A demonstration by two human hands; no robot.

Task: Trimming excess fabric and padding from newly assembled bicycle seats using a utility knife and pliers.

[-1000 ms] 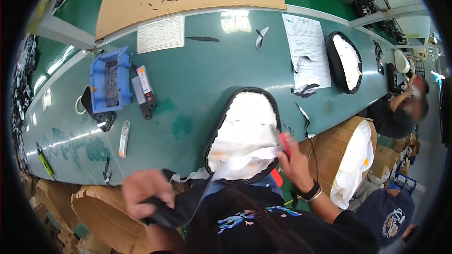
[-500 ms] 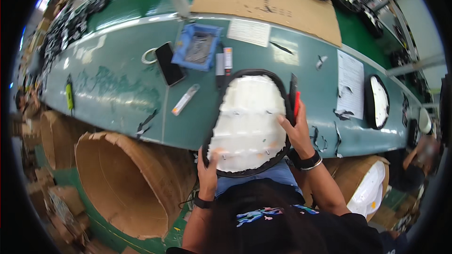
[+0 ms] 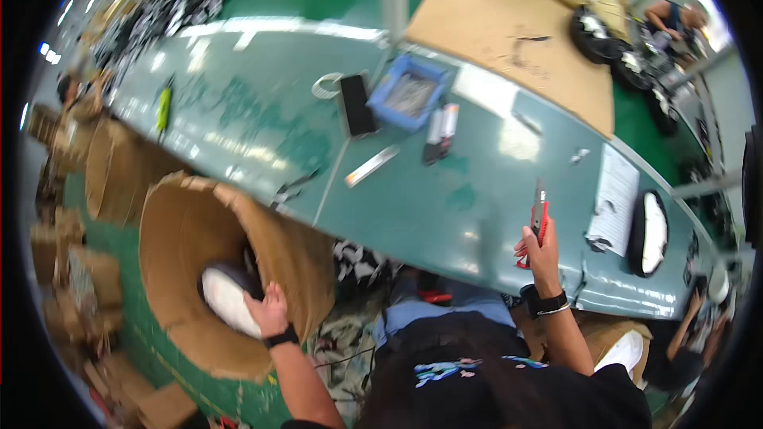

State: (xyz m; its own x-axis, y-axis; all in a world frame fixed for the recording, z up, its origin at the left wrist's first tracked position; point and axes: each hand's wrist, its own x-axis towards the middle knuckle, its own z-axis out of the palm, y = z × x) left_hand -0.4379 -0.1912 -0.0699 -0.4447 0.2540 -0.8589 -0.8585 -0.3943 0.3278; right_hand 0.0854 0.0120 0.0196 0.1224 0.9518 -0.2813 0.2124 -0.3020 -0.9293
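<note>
My left hand [image 3: 270,311] reaches into the mouth of a large cardboard drum [image 3: 176,349] at the left. Its fingers look loosely apart, with the thumb side at the edge of a rounded pad [image 3: 226,299], white on its face with a dark rim. This pad lies tilted inside the drum; any contact with the hand is hard to make out. Above the table's front edge, my right hand [image 3: 541,253] is closed around a red and dark utility knife [image 3: 539,218], its tip pointing away from me.
On the green table [image 3: 413,206] are a blue tray of small pieces [image 3: 409,91], a black phone [image 3: 358,106], a green tool [image 3: 164,109] and papers [image 3: 616,199]. Another white-faced pad [image 3: 652,234] lies at the right. Behind is a cardboard sheet [image 3: 509,24]. Several people work nearby.
The pad has gone from in front of me, between both hands, down into the drum at the left with my left hand. My right hand has come off it, keeping the knife. My view has shifted.
</note>
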